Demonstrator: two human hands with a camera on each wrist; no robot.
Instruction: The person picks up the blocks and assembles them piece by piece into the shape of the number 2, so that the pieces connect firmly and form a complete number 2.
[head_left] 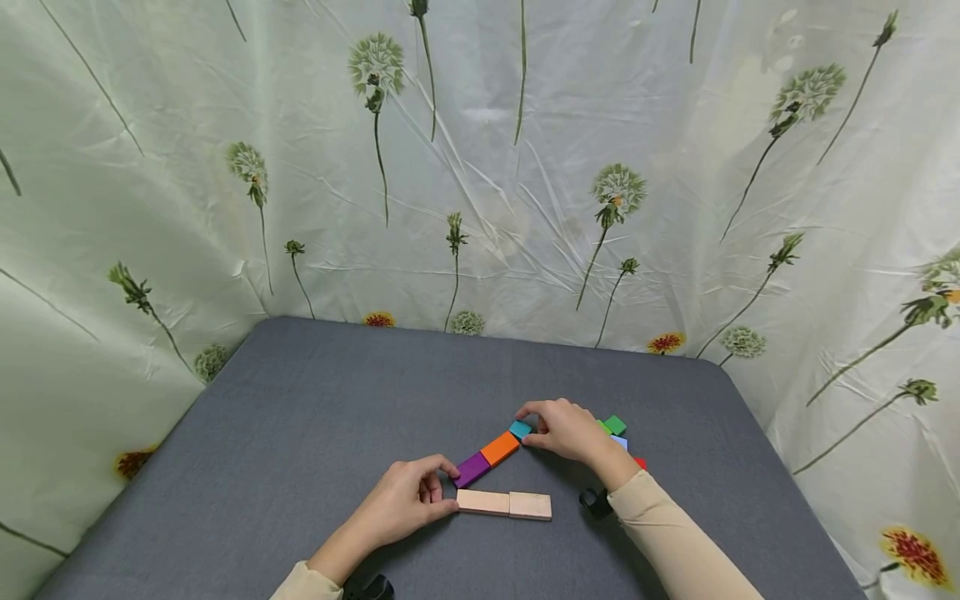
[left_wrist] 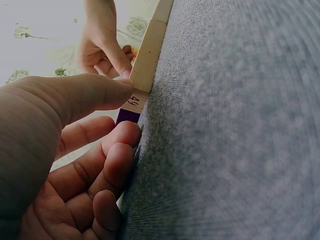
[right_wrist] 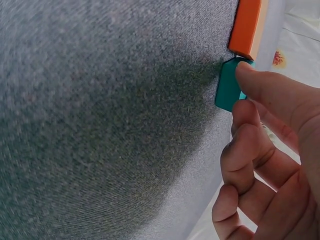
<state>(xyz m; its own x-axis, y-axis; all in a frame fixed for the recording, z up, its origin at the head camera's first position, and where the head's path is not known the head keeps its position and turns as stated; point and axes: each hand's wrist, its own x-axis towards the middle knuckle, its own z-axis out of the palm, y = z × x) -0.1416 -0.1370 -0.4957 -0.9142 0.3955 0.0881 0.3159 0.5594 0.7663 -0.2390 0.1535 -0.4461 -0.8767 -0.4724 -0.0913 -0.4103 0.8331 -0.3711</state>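
Pinches teal block (head_left: 520, 429) beside orange block (head_left: 500, 448) with right grip (head_left: 567, 430) | touches purple block (head_left: 472, 470) opposite, left grip (head_left: 407, 497) apart

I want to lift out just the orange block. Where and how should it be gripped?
Probably best to pinch the orange block by its two long sides, near the middle, coming from above. It lies flat, with the purple block at one end and the blue block close at the other, leaving little finger room there; both long sides look free.
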